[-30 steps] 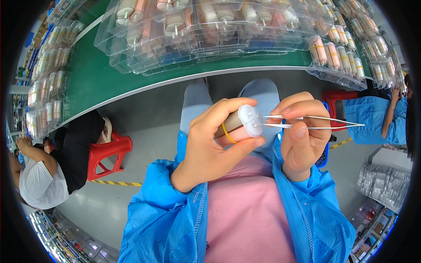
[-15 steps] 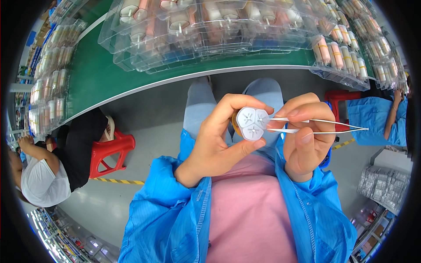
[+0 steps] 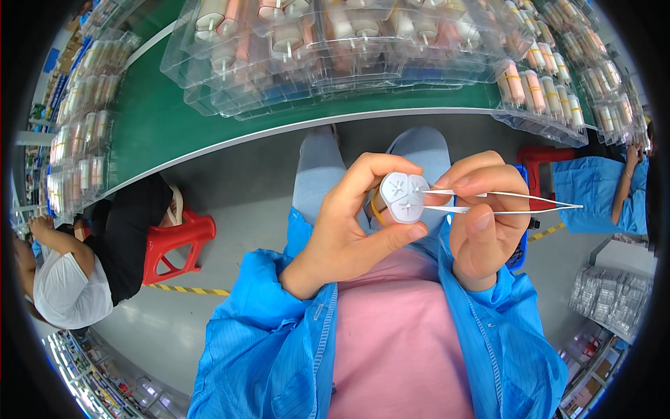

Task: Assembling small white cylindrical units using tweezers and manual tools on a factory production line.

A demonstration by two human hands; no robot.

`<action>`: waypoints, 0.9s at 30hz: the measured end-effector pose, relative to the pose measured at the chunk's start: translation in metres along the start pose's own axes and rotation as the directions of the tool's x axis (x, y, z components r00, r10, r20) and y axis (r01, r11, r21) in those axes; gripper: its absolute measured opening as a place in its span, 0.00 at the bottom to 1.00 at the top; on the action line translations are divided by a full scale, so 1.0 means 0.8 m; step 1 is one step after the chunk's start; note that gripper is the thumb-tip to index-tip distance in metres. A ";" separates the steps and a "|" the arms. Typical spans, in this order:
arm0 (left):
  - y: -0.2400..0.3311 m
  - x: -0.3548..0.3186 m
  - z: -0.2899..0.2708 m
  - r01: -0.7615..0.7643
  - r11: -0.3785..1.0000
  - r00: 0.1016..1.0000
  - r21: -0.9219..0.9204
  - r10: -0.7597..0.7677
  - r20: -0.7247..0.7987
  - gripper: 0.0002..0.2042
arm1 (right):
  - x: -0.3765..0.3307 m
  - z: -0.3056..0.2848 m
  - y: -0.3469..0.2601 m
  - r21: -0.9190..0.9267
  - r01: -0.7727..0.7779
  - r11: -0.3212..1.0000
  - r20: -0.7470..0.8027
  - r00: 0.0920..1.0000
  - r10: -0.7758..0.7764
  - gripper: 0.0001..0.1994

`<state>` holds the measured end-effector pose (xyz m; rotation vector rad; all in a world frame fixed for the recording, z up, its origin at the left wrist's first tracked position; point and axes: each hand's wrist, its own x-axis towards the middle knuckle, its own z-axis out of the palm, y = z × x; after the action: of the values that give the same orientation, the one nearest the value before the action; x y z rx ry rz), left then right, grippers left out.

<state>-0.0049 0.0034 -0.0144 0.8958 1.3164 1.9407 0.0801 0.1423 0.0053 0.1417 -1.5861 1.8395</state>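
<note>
Your cylinder bundle [image 3: 395, 198] is in mid-air above your lap, just out from the near edge of the green table [image 3: 150, 115]. Left hand [image 3: 335, 227] wraps it, fingers curled over the top, thumb braced low on the rim; the yellow band [image 3: 377, 214] shows behind the white three-lobed cap [image 3: 406, 196]. Change: a second ago you had it side-on, more barrel showing; now it's rolled so all three lobes and their star-shaped marks face up at you. I read that as better access for the tool. Right hand [image 3: 497, 234] pinches the tweezers [image 3: 457, 209] between thumb and fingers, tips spread, upper one at the right-hand lobe, lower one by the rim. Can't tell if either touches. Main obstruction is your own left thumb and fingertip, which flank the cap and leave the tips a narrow way in. Beyond: clear trays [image 3: 279, 87] of cylinders stacked along the near edge of the surface, another tray [image 3: 541, 101] at its right end apparently poking past that edge, more packed rows [image 3: 80, 140] on the left. Further out, a co-worker in a white top [image 3: 73, 293] by a red stool [image 3: 181, 241], and one in blue [image 3: 597, 188] on your right.
</note>
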 end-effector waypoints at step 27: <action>-0.016 0.010 0.011 -0.306 0.774 0.835 0.554 0.498 -0.234 0.28 | -0.013 0.010 0.017 -0.053 0.066 0.996 -0.051 0.996 -0.069 0.11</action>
<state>-0.0005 0.0182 -0.0229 1.1823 2.0583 2.2183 0.0777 0.1306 -0.0093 0.1207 -1.5721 1.7357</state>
